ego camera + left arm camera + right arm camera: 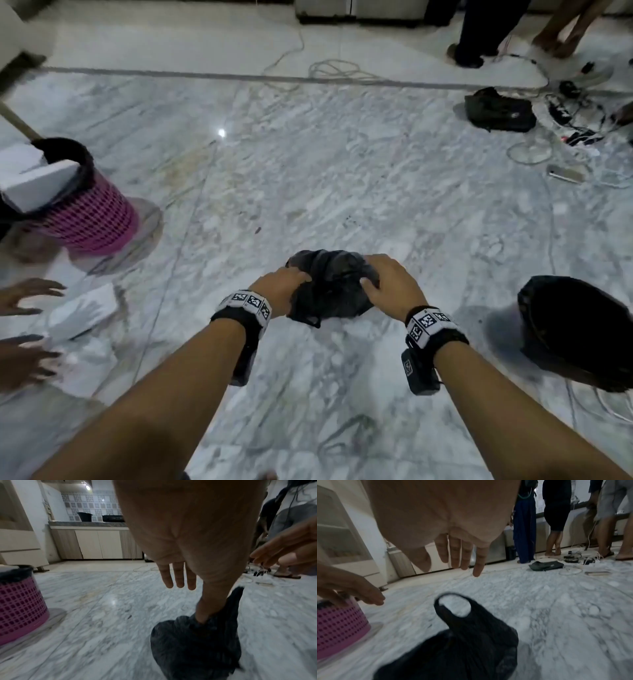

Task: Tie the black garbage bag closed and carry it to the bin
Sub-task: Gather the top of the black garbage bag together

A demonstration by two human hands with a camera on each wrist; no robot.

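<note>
The black garbage bag sits on the marble floor between my hands. My left hand holds its left side. In the left wrist view the thumb presses into the bag beside a raised fold, and three fingers hang straight. My right hand lies over the bag's right side. In the right wrist view its fingers hang straight above the bag, whose handle loop stands free. A pink bin with a black liner stands at the left.
A second black-lined bin stands close on my right. Another person's hands reach over white pieces at the left. Cables, a dark pouch and a phone lie far right, near standing legs.
</note>
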